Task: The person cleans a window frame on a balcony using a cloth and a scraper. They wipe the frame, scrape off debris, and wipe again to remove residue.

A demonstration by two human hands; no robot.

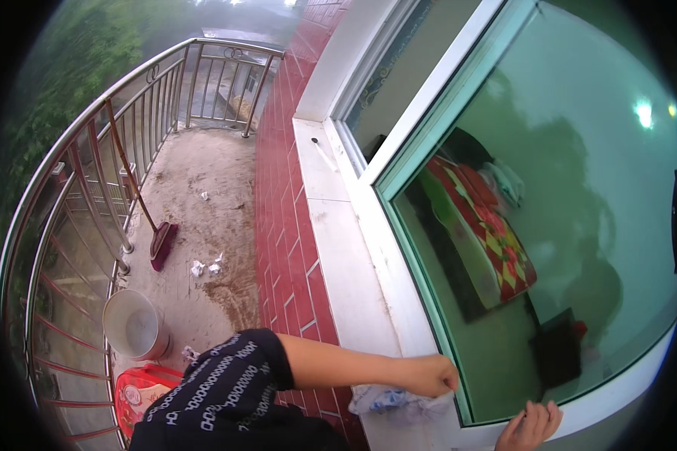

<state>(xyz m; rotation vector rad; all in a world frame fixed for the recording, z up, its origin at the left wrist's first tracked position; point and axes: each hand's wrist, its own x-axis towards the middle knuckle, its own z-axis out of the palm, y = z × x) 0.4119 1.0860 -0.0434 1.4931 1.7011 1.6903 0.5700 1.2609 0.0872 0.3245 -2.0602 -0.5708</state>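
Note:
My left hand (437, 376) is at the lower left of the white window frame (372, 231), its fingers curled by the green-tinted glass pane (541, 186). Whether it grips anything small is hidden. Beneath its wrist a crumpled plastic bag (379, 399) with blue print lies on the white sill (338, 253). At the bottom edge of the picture, my right hand (530, 425) rests its fingertips at the frame's lower rail and holds nothing that shows. A thin white item with a dark tip (322, 153) lies farther along the sill.
A metal railing (99, 101) borders the balcony. A broom (161, 242) leans on it, near crumpled white paper (197, 268). A white bucket (132, 326) and a red package (138, 394) stand to the left. A red tiled wall (282, 237) runs below the sill.

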